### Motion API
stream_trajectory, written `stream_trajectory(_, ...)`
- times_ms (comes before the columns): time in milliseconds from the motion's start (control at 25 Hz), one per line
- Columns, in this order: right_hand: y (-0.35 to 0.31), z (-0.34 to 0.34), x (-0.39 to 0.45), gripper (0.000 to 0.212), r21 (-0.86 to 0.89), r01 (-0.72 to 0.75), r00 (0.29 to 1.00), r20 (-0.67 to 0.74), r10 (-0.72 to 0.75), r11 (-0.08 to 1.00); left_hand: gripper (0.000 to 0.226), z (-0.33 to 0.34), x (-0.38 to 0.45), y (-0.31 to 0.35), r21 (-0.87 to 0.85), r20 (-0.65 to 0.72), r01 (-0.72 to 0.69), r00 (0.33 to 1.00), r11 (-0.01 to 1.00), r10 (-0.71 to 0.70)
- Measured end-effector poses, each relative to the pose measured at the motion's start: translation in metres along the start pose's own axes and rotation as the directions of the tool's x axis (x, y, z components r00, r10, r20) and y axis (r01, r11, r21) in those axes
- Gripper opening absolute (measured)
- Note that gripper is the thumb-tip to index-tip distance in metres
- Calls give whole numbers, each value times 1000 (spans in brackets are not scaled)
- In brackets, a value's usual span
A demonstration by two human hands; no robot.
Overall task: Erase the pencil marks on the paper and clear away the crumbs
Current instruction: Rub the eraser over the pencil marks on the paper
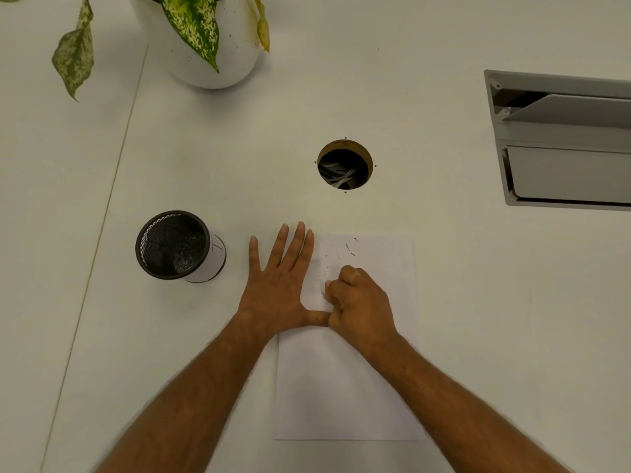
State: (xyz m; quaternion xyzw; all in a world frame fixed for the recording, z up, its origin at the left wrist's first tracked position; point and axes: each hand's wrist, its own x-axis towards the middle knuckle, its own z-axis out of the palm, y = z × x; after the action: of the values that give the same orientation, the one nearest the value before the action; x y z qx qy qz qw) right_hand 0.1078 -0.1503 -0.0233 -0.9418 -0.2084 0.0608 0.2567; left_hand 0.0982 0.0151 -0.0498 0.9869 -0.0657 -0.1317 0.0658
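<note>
A white sheet of paper (348, 387) lies on the white table in front of me. My left hand (276, 285) presses flat on the paper's upper left edge, fingers spread. My right hand (358, 302) is curled into a fist on the upper part of the sheet, pinching a small white eraser (325, 291) of which only a sliver shows at the fingertips. Several dark eraser crumbs (345, 250) are scattered on the paper just beyond my right hand. Any pencil marks under the hand are hidden.
A black mesh pen cup (177, 247) stands left of my left hand. A round cable hole (345, 165) opens in the table beyond the paper. A white plant pot (205, 63) with drooping leaves sits far left. A grey flap box (563, 138) is set in the table at right.
</note>
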Motion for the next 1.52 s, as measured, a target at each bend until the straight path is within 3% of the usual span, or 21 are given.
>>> stream_trajectory(200, 2, 1, -1, 11, 24, -13, 1000, -17, 14, 1000, 139, 2, -6, -1, -4, -5, 58, 998, 998, -58)
stream_trajectory(480, -10, 2, -12, 17, -12, 14, 1000, 19, -14, 1000, 134, 4, -3, -1, 12, 11, 98, 995, 995, -98)
stream_trajectory(920, -3, 7, 65, 1, -60, -49, 998, -36, 47, 997, 144, 3, -3, 0, -3, 14, 100, 995, 995, -100)
stream_trajectory(1240, -13, 5, -10, 12, -12, 10, 1000, 20, -9, 1000, 133, 5, -2, -1, -2, -4, 100, 995, 995, -100)
stream_trajectory(1400, -14, 7, 4, 12, -14, 10, 1000, 0, -10, 1000, 129, 7, -3, -1, -11, -26, 93, 995, 996, -93)
stream_trajectory(1520, -14, 9, 36, 6, -26, -15, 1000, -20, 14, 1000, 139, 5, -4, -1, -24, -3, 89, 996, 996, -89)
